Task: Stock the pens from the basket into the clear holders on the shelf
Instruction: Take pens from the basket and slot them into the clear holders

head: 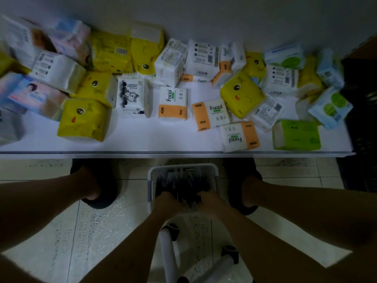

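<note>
Stocking looks barely begun: left hand [165, 201] and right hand [211, 202] both clasp a blurred bunch of dark pens [183, 190] in the white plastic basket [151, 181], clear holders unseen.

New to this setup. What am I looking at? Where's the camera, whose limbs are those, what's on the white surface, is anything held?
No machine here: a person works with bare hands, and the one picture comes from a camera on their head, looking forward and down. The inner two limbs are arms, the outer two legs. The left hand and right hand reach into a white basket on the floor, around a bunch of dark pens; blur hides the exact grip. Above is a white shelf strewn with tissue packs. No clear holders show.
</note>
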Motion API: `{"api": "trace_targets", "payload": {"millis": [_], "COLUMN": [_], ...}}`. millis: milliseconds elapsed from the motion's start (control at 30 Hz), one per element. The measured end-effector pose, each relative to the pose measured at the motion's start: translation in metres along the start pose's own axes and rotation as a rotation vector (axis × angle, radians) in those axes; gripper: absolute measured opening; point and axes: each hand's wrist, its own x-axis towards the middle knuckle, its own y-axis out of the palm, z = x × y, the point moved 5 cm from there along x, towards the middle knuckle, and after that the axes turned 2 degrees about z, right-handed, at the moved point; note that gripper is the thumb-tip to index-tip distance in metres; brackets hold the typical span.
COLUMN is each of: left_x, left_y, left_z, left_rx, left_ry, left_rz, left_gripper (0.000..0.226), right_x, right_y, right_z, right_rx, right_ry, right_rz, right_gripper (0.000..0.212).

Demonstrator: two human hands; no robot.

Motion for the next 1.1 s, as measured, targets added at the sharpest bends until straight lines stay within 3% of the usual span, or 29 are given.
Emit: {"api": "trace_targets", "payload": {"millis": [167, 467, 600, 733, 900, 967, 1100], "left_x": [-0.008, -0.021, -0.025, -0.030, -0.032, -0.036, -0.051], "left_y": [-0.011, -0.015, -0.015, -0.023, -0.024, -0.024, -0.030], "left_z": [0.002, 0.003, 0.003, -0.012, -0.010, -0.011, -0.029], "left_rx": [-0.100, -0.305, -0.324, -0.242, -0.293, -0.267, -0.148], "left_ry": [0.022, -0.129, -0.111, 0.051, -0.031, -0.050, 0.019], "left_rz": [-0.046, 0.119, 0.049, -0.081, -0.064, -0.068, -0.090], "left_gripper": [0.021, 0.030, 0.022, 0.022, 0.020, 0.018, 0.027], "right_x": [0.012, 0.003, 0.004, 0.002, -0.013, -0.024, -0.045], "right_y": [0.007, -0.002, -0.006, -0.011, -0.036, -0.047, -0.055], "right_z": [-0.003, 0.004, 0.006, 0.012, 0.018, 0.026, 0.035], "right_rx": [-0.096, -0.266, -0.327, -0.208, -0.028, -0.037, 0.102], "right_ry": [0.031, 0.069, 0.064, 0.088, 0.110, 0.097, 0.017], "right_rz": [0.008, 0.068, 0.073, 0.000, -0.217, -0.238, -0.201], "right_gripper": [0.037, 0.045, 0.040, 0.019, 0.028, 0.014, 0.023]}}
